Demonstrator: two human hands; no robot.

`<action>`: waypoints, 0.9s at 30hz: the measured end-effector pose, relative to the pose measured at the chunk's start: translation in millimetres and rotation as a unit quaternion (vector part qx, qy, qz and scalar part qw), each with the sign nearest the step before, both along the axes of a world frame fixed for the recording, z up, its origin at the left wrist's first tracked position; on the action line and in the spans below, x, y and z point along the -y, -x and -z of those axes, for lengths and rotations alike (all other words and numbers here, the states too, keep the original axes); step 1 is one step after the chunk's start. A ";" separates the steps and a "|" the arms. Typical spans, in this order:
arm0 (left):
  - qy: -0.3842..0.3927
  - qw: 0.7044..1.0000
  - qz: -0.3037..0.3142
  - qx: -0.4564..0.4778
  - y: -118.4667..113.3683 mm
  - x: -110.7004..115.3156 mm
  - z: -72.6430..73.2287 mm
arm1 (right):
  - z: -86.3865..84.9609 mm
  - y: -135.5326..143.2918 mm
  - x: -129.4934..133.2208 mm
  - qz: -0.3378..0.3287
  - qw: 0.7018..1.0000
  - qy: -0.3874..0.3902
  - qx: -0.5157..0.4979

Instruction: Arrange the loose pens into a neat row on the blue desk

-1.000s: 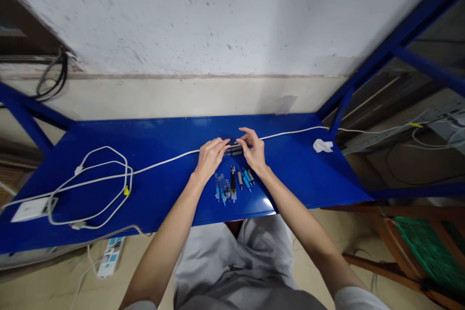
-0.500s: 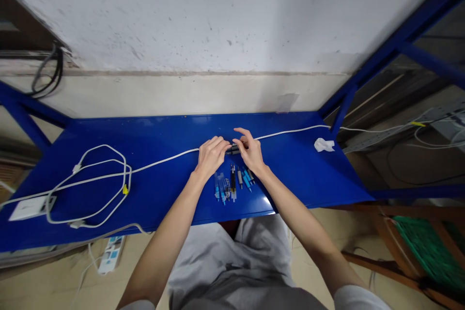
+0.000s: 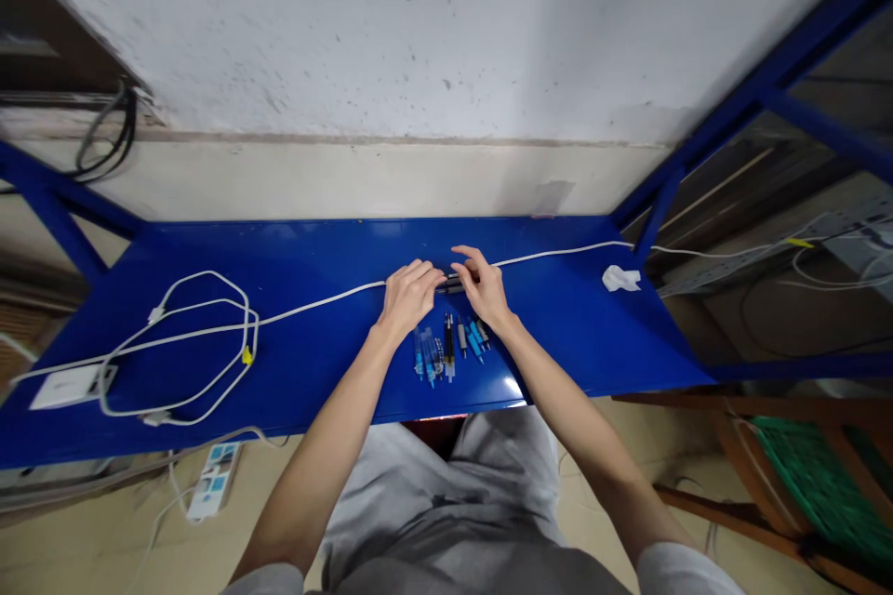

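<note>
Over the middle of the blue table, my left hand and my right hand face each other, close together. My left fingers are pinched at a small dark piece whose kind I cannot make out. My right hand is curled with its index finger raised, its thumb beside a dark, pen-like barrel; whether it grips anything is hidden. Just below lie groups of pen parts: clear barrels with blue ends, thin black refills, a grey piece and blue pieces.
A white cable runs across the table behind my hands. At the left lie a looped white cable and a white box. Crumpled tissue lies at the right. A power strip is on the floor.
The view has shifted slightly, so the table's left side appears moved right and up. Both hands keep nearly the same pose over the pen parts.
</note>
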State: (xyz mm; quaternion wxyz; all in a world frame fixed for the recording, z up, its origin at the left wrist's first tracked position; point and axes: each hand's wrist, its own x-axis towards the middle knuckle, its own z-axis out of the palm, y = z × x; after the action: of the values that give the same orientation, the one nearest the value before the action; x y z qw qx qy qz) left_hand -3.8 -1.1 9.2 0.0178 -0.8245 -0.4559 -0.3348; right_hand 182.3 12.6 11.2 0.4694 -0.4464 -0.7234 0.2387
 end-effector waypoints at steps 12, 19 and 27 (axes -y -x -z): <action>0.026 0.996 -0.038 0.075 1.5 3.8 2.3 | -36.8 -27.2 64.5 -0.144 0.970 0.038 0.191; 0.039 0.995 -0.017 0.087 -1.3 3.4 4.9 | -31.4 -9.6 79.2 -0.152 0.932 0.028 0.327; 0.035 0.994 -0.016 0.104 0.3 5.4 4.0 | -23.0 1.8 73.3 -0.161 0.921 0.025 0.353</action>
State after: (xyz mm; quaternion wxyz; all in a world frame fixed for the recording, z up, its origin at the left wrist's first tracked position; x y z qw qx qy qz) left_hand -4.2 -6.4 5.2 -0.0536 -0.7781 -0.4797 -0.4020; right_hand 180.4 -60.7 34.2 0.1277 -0.3903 -0.8983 0.1560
